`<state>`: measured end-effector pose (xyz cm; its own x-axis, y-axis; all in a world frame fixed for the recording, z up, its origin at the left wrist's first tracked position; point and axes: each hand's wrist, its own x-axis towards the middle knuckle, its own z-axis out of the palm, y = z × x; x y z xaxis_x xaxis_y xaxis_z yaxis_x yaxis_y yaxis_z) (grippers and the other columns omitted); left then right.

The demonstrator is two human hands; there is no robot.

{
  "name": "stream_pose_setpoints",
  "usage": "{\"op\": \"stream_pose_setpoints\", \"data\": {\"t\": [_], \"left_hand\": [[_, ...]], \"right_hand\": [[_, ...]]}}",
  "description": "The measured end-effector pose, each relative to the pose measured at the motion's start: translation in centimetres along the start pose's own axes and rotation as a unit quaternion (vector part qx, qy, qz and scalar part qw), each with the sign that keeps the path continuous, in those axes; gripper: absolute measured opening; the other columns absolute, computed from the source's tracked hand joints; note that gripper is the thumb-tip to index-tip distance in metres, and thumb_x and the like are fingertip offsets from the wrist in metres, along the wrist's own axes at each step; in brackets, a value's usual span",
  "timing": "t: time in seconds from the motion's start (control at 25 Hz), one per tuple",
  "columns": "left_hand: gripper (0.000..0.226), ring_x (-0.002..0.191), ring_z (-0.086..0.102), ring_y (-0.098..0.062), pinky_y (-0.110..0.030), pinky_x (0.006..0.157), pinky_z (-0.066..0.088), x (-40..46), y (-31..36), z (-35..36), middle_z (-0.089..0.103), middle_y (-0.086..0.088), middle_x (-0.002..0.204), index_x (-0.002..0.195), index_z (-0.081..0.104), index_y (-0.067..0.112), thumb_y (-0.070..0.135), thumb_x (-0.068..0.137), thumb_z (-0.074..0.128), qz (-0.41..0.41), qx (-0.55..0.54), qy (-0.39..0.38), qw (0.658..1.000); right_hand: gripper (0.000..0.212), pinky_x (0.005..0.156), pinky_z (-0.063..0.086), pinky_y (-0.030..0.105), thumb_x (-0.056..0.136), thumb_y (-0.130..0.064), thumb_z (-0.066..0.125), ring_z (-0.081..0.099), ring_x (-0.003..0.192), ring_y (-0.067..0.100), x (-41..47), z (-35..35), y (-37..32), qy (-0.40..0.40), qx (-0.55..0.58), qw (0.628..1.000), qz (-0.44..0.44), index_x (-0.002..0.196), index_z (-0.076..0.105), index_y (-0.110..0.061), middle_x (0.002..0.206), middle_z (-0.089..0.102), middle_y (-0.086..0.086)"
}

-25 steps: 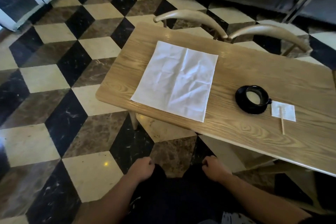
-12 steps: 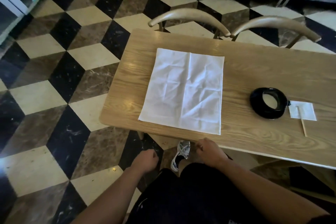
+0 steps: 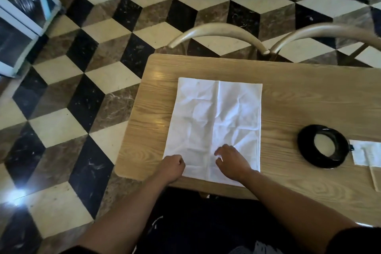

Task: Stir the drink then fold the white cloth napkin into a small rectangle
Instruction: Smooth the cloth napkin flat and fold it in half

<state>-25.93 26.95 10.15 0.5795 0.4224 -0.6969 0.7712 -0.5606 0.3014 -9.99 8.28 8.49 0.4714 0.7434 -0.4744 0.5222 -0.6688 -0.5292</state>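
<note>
Head view: white cloth napkin (image 3: 216, 128) lies flat and creased on the wooden table (image 3: 309, 99), long axis running away from the person. Left hand (image 3: 172, 168), fingers curled, sits at its near-left corner; whether it pinches cloth is unclear. Right hand (image 3: 232, 162) rests loosely spread on the near edge. Black cup (image 3: 323, 146) lies well right, nearer the right hand.

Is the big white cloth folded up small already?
No, the white cloth napkin lies spread flat on the table, with both hands, left and right, at its near edge.
</note>
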Motion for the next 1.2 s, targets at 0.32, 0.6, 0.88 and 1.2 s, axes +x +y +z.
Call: {"op": "stream_pose_setpoints", "data": {"t": [0.32,0.6,0.88,1.2], "left_hand": [[0.016,0.092,0.063,-0.031,-0.042,0.078,0.049,10.2,3.4,-7.7,0.067,-0.010,0.097,0.094,0.064,0.006,0.016,0.098,0.052,0.146,0.013,0.159,0.976],[0.053,0.153,0.034,-0.038,-0.053,0.125,0.028,20.1,3.6,-10.9,0.042,-0.021,0.160,0.147,0.049,-0.003,0.025,0.101,0.050,0.275,0.115,0.281,0.912],[0.062,0.156,0.029,-0.035,-0.055,0.127,0.025,25.3,2.2,-10.2,0.036,-0.019,0.164,0.156,0.036,-0.002,0.030,0.104,0.026,0.315,0.164,0.251,0.900],[0.064,0.159,0.018,-0.035,-0.057,0.129,0.011,27.6,1.8,-10.0,0.024,-0.022,0.169,0.159,0.030,-0.002,0.036,0.108,0.024,0.271,0.212,0.284,0.895]], "right_hand": [[0.040,0.125,0.021,0.039,0.105,-0.020,0.042,0.035,0.148,0.030,11.6,-3.7,-3.0,0.165,-0.033,0.986,0.006,0.141,0.053,-0.008,0.154,0.047,0.010],[0.056,0.128,0.006,0.048,0.108,-0.031,0.038,0.007,0.158,0.030,21.2,-4.0,-5.7,0.206,-0.059,0.977,0.010,0.158,0.030,-0.006,0.170,0.017,0.010],[0.057,0.128,0.010,0.049,0.107,-0.027,0.021,0.012,0.157,0.033,25.8,-1.9,-5.9,0.212,-0.105,0.972,-0.009,0.158,0.027,-0.004,0.168,0.022,0.014],[0.058,0.128,0.011,0.046,0.108,-0.034,0.028,0.014,0.157,0.028,27.4,-1.4,-4.8,0.252,-0.081,0.964,0.015,0.158,0.029,-0.004,0.168,0.023,0.013]]}}
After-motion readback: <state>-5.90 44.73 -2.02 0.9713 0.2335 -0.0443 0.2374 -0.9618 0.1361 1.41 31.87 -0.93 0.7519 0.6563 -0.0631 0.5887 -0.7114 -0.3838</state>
